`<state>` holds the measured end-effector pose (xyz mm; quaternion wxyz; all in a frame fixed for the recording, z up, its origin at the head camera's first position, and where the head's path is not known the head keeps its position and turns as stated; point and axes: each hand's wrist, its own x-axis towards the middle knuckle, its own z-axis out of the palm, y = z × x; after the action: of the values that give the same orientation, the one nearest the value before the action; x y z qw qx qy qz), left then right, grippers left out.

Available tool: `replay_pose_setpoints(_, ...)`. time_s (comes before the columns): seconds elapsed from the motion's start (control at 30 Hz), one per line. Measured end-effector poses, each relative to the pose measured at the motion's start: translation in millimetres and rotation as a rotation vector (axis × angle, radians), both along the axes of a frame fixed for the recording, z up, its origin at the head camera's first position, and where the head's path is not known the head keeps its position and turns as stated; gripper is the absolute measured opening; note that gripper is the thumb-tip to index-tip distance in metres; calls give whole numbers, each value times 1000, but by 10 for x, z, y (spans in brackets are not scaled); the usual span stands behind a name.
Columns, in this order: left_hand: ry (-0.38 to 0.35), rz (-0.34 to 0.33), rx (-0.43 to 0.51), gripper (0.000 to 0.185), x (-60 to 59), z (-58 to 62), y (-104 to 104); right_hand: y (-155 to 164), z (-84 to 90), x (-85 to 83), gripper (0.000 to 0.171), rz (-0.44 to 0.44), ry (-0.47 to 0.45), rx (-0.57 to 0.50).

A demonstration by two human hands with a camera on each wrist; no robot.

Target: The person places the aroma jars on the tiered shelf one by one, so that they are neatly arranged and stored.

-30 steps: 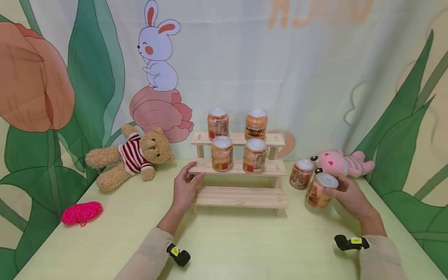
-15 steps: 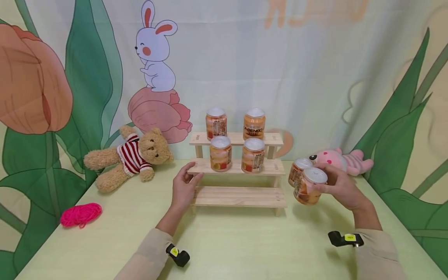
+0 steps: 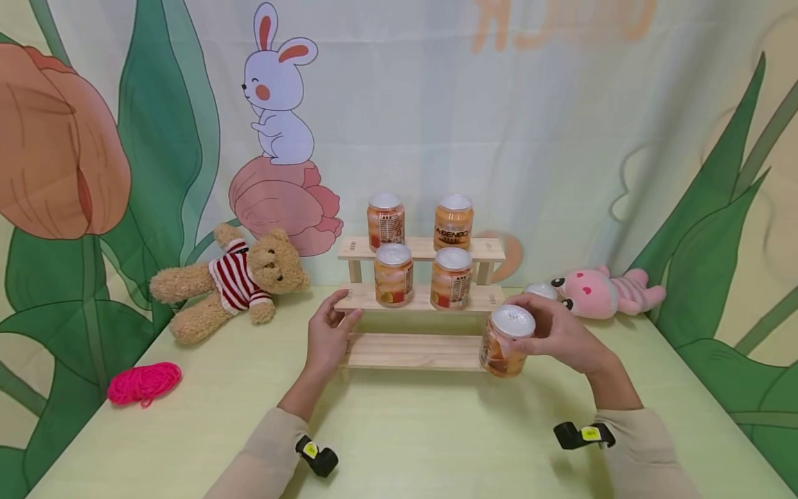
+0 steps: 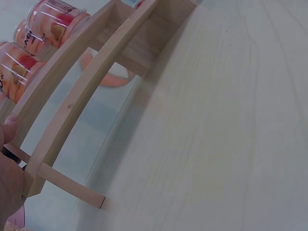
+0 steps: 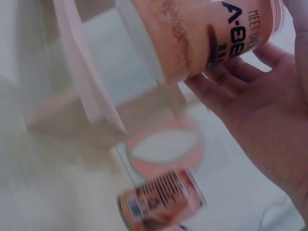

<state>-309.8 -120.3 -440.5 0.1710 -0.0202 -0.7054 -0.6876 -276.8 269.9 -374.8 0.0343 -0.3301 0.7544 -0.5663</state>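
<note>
My right hand [image 3: 564,339] grips a fruit can [image 3: 506,343] with a silver lid, thumb on the near side. The can is upright and overlaps the right end of the lowest shelf [image 3: 411,352]; its "A-BE" lettering [image 5: 236,29] shows in the right wrist view. My left hand [image 3: 327,333] holds the left end of the wooden three-step rack's middle shelf [image 3: 420,296]; its thumb [image 4: 10,129] shows at the shelf edge in the left wrist view. Two similar cans stand on the middle shelf, among them the left one [image 3: 393,276], and two on the top shelf [image 3: 420,247].
Another can [image 5: 161,199] stands on the table right of the rack, mostly hidden behind my right hand in the head view. A pink plush toy [image 3: 605,292] lies beyond it. At left lie a teddy bear [image 3: 240,277] and pink yarn [image 3: 145,383].
My right hand has carried the fruit can leftward from beside the pink plush to the rack's right end. The left hand has stayed on the rack.
</note>
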Motion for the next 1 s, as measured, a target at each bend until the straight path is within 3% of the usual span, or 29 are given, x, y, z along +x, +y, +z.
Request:
replay_pose_setpoints(0.27,7,21,17,46,7,2,-16,-490,0,44,50,-30,43,5)
replay_pose_setpoints(0.57,4,20,6,47,-1,-3,-8,-913,-103,105,51,-171,46,-14)
replay_pose_setpoints(1.0,16,13,1,47,-3,4,-11,-1437,-151,93,53,-277,64,-18)
